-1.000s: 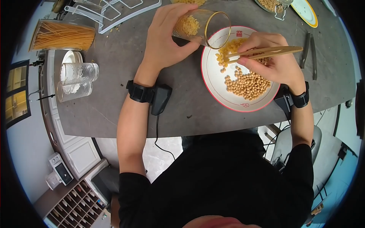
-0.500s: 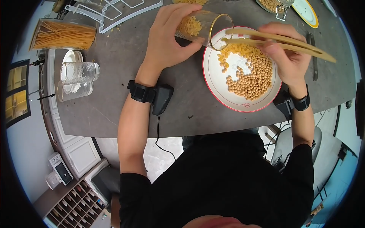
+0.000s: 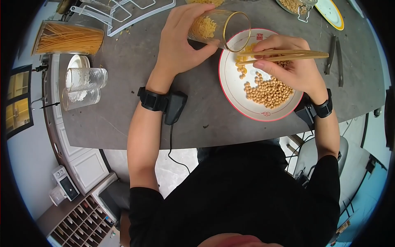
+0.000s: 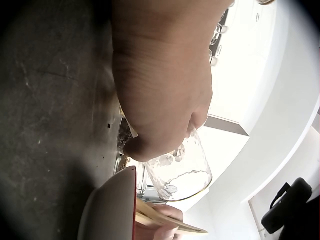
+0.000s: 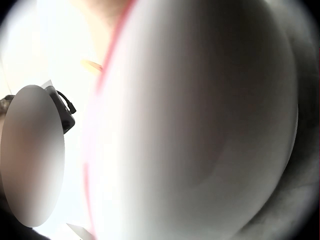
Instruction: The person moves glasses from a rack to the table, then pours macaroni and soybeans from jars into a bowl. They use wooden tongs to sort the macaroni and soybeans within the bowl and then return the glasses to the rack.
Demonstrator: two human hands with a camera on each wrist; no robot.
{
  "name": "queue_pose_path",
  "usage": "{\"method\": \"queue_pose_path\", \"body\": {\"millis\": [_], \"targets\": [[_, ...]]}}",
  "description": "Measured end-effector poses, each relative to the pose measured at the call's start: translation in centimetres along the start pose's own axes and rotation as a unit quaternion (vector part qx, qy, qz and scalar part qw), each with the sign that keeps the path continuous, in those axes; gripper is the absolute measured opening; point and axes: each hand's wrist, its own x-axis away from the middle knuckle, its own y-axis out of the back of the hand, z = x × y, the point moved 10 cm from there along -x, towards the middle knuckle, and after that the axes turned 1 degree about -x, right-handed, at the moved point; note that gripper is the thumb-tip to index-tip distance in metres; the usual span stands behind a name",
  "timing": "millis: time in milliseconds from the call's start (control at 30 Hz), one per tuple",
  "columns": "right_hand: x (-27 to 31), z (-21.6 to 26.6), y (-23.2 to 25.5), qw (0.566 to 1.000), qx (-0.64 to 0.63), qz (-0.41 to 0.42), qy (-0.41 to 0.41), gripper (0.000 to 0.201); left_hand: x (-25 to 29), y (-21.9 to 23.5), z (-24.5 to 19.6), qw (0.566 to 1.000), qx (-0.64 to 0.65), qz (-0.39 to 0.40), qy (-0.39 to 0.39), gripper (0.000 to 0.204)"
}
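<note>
My left hand (image 3: pixel 181 47) grips a gold-rimmed glass (image 3: pixel 220 25), tilted on its side with small yellow pasta (image 3: pixel 203 28) inside and its mouth over the white plate's far-left rim. My right hand (image 3: pixel 296 68) pinches bamboo tongs (image 3: pixel 310 54) above the red-rimmed plate (image 3: pixel 232 96). The tongs' tips are at the yellow pasta pieces (image 3: pixel 241 59) on the plate's far-left part, just below the glass mouth. Round beige beans (image 3: pixel 269 92) cover much of the plate's near and right side. In the right wrist view the plate's outer wall (image 5: pixel 210 120) hides the right hand's fingers.
Black metal tongs (image 3: pixel 340 61) lie right of the plate. A jar of beans (image 3: pixel 292 5) and a yellow-rimmed dish (image 3: pixel 330 14) stand at the back right. A white rack (image 3: pixel 123 24), a spaghetti container (image 3: pixel 68 38) and glasses with white contents (image 3: pixel 84 80) are at left.
The bamboo tongs were low over the plate, rose to the glass mouth half a second ago, and are now back down at the pasta. The left hand and glass have barely moved.
</note>
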Motion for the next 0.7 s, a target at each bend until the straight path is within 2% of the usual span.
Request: {"method": "queue_pose_path", "body": {"millis": [100, 533, 700], "targets": [[-0.08, 0.64, -0.09, 0.999, 0.008, 0.003, 0.034, 0.021, 0.0, -0.06, -0.08, 1.0, -0.001, -0.002, -0.002, 0.073], [0.04, 0.42, -0.22, 0.999, 0.045, 0.008, 0.025, 0.019, -0.05, -0.02, -0.08, 1.0, 0.003, -0.003, -0.002, 0.073], [-0.01, 0.83, -0.03, 0.998, 0.047, 0.003, 0.051, 0.02, -0.07, -0.02, -0.16, 1.0, -0.004, -0.001, -0.002, 0.073]]}}
